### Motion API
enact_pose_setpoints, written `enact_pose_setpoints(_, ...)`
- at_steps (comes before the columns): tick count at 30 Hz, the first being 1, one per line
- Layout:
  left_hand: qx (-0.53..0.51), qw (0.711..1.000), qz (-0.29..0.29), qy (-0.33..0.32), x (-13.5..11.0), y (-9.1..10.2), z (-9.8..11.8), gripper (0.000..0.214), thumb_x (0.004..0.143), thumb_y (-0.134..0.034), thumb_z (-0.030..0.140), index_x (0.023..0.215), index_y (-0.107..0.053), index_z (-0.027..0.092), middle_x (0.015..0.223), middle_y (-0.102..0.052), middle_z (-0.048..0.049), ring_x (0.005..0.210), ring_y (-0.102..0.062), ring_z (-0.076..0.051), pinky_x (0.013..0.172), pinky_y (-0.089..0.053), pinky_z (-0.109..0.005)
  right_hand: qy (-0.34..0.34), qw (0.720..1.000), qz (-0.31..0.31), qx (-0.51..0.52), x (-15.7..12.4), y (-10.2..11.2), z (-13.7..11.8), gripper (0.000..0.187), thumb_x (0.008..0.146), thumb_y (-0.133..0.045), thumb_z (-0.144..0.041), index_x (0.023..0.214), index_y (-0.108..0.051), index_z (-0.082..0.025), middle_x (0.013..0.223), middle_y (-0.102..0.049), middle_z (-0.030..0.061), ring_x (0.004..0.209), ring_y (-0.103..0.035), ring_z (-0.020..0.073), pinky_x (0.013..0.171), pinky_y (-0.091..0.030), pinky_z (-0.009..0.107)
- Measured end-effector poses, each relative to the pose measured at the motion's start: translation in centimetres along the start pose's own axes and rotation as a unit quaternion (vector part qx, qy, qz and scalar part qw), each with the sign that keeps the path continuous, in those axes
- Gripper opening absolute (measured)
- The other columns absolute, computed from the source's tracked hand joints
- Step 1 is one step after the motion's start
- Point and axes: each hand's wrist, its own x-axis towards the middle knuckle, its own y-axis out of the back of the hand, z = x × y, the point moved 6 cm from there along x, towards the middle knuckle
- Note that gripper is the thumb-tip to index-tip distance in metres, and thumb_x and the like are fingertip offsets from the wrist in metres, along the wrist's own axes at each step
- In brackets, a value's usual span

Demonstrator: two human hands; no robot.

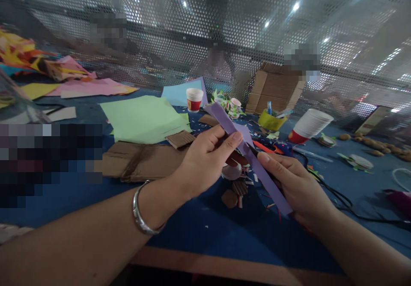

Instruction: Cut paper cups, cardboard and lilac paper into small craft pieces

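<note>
Head view: I am looking down along both forearms onto a blue desk [205, 230] that is carrying a clutter of paper scraps.
Left hand: the left hand [205, 157] is pinching the purple strip [271, 185], thumb pressing on its upper face and fingers curling behind. A silver bracelet [141, 211] is sitting on the wrist.
Right hand: the right hand [298, 187] is closing around the strip's near end, thumb lying along its edge. A dark tip is poking out beside that thumb, and I am not able to tell what tool it belongs to.
Strip position: it is hanging in the air above the desk, bridging the two hands.
Long axis: it is running from far left to near right, its far end sticking out free beyond the left hand.
Nearer hand: both are touching it. The right is taking the near end and the left is gripping farther up.
Underneath: brown cut-outs [229, 198] are lying on the desk below the strip.
Around: a green sheet [144, 117] and cardboard [144, 162] are lying to the left, a tipped cup stack [310, 125] to the far right, and a black cord [340, 200] is trailing right.
</note>
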Motion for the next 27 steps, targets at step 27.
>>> enact_pose_setpoints(27, -0.086, 0.996, 0.0, 0.029, 0.1, -0.1, -0.3, 0.015, 0.094, -0.06, 0.032, 0.091, -0.063, 0.018, 0.084, -0.066, -0.0001, 0.075, -0.065, -0.013, 0.067, -0.054, -0.024, 0.011, 1.0, 0.023, -0.008, -0.3, 0.7, -0.1, 0.04, 0.08, -0.075, -0.057, 0.064, -0.067, -0.021, 0.05, -0.061, -0.0024, 0.038, -0.051, 0.0102, 0.036, -0.041, 0.021)
